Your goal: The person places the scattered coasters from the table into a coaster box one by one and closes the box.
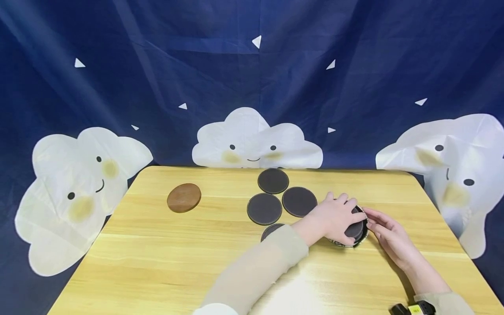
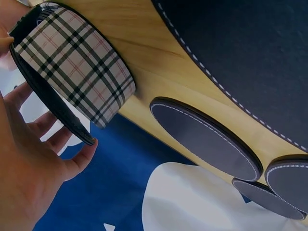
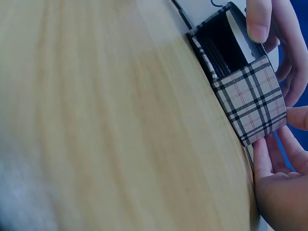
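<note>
Wooden disc (image 1: 183, 198) lies flat near the far left corner of the table (image 1: 157, 258), well apart from the other parts. Four black discs (image 1: 264, 209) lie flat about the middle of the far edge; the nearest is partly covered by the left sleeve (image 1: 256, 271). They do not overlap, which presumably leaves each rim free for gripping. The plaid holder (image 2: 79, 62) stands between these discs and the right edge, mouth upward. At this mouth, the left hand (image 1: 334, 216) grips the held disc (image 2: 53, 103), fingers and thumb spread around its rim; this hold likely suits the matching round opening. How deep the disc sits cannot be told. A cutout in the holder's wall exposes dark layered edges inside. The right hand (image 1: 397, 245), apart from the left, sets extended fingertips against the holder's right side, seemingly to brace it. A dark wrist device (image 1: 427, 307) is worn behind that hand
</note>
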The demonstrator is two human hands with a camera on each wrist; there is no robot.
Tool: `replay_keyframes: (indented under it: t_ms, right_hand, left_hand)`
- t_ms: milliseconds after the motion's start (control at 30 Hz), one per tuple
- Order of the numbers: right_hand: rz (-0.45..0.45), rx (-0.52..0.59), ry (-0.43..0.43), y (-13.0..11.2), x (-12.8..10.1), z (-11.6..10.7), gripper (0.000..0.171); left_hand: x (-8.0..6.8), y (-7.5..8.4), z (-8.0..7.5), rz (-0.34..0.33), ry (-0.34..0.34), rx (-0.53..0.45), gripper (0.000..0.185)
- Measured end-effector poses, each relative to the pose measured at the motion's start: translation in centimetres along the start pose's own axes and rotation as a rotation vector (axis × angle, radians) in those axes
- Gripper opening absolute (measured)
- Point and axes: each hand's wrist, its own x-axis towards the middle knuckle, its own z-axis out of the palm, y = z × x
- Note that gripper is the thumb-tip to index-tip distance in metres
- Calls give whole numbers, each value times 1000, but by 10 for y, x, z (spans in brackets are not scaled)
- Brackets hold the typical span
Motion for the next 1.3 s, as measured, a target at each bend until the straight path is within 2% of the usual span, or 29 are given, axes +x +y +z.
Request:
replay_keyframes:
  t_ms: [267,533,1300]
  right_hand:
    - [29,-26,18,0,-1,-3,54]
    - [29,-19,16,-1,-1,-2,54]
    - [33,-26,26,-3,0,0,53]
  left_hand:
    - [7,6,1,6,-40,1,76]
    - [10,7,6,8,-20,-12,76]
    - [3,14,11,-5,37,65,80]
